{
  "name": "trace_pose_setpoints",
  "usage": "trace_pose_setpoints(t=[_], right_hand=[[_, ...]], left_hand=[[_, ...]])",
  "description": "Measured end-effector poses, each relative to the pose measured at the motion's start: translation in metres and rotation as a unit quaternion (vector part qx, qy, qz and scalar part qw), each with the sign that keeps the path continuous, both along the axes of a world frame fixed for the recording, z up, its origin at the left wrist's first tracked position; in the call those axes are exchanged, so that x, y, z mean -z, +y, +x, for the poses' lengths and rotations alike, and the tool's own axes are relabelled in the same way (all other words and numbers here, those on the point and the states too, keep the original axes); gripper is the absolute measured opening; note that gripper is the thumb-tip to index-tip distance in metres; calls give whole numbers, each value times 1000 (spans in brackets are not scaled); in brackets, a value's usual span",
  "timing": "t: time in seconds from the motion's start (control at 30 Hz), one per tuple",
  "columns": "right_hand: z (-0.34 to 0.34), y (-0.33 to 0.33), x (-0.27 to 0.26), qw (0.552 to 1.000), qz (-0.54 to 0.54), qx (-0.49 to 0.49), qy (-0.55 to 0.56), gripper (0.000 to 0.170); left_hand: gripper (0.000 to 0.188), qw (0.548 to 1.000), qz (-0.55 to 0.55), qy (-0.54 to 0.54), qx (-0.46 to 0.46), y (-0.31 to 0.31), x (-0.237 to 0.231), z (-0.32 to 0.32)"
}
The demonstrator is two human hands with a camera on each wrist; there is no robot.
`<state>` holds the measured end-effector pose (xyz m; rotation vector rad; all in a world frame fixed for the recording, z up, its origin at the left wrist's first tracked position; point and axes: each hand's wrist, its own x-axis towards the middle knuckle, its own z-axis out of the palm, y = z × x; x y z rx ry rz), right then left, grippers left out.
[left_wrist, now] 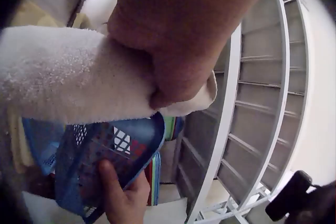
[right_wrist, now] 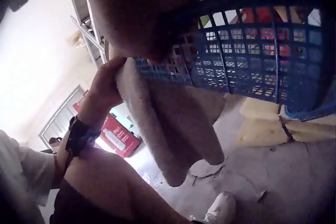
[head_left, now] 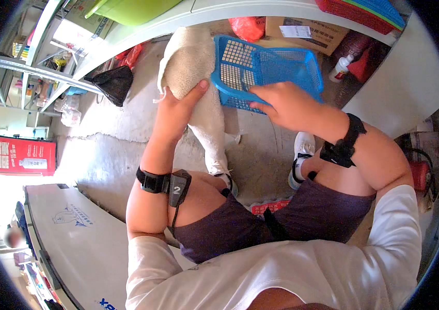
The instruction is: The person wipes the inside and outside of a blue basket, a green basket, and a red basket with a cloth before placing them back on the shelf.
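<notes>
A cream towel (head_left: 186,57) hangs in front of the seated person, and the left hand (head_left: 175,108) grips its upper part, thumb across the near face. In the left wrist view the same towel (left_wrist: 63,77) stretches sideways from under that hand. The right hand (head_left: 292,106) grips the near rim of a blue plastic basket (head_left: 236,64), just right of the towel. This basket is tilted, its mesh wall (right_wrist: 241,50) close beside the towel in the right wrist view. Behind it, another blue rim (right_wrist: 310,111) shows lower down.
Under the white shelf (head_left: 261,14) are a cardboard box (head_left: 328,36), a red plastic bag (head_left: 248,28) and a white bottle (head_left: 341,68). A black bag (head_left: 113,85) hangs at left by the metal shelving (head_left: 38,67). Cracked concrete floor (head_left: 121,139) lies below.
</notes>
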<state>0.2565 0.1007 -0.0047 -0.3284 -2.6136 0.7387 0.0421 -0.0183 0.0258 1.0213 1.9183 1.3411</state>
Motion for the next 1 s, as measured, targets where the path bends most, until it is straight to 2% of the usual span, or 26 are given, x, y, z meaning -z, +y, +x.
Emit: trace_pose_setpoints(t=[0.13, 0.23, 0.33, 0.43, 0.53, 0.63, 0.7, 0.73, 0.77, 0.87, 0.93, 1.0], right_hand=[[-2, 4, 5, 999, 24, 24, -4, 22], [-6, 6, 9, 997, 65, 24, -18, 25], [-16, -9, 12, 988, 139, 24, -63, 28], [-22, -23, 5, 987, 128, 31, -93, 28], [-27, -31, 0, 989, 75, 41, -118, 33], [-26, -29, -2, 997, 75, 0, -20, 41], [-26, -22, -3, 989, 117, 8, 92, 48], [-26, -18, -5, 980, 137, 12, 147, 51], [-22, -12, -12, 972, 167, 45, 158, 52], [-9, 7, -33, 942, 232, 146, 193, 55], [-4, 24, -32, 919, 244, 218, 218, 57], [-2, 41, -13, 948, 76, 192, 242, 58]], left_hand=[[58, 998, 22, -52, 14, -1, -5, 10], [60, 987, 41, -151, 27, 3, 2, 15], [58, 998, 5, -64, 27, 6, 9, 22], [51, 1000, -6, 17, 16, 12, 11, 20], [43, 981, 93, 171, -8, 23, 35, -1], [40, 967, 150, 198, -47, 27, 32, -18], [42, 952, 148, 257, -81, 24, 21, -29], [41, 950, 172, 248, -77, 21, 18, -30], [40, 948, 196, 238, -74, 17, 12, -30], [41, 924, 193, 319, -88, 12, 4, -29], [43, 929, 188, 297, -115, 9, 4, -27], [47, 926, 203, 290, -131, 9, 9, -31]])
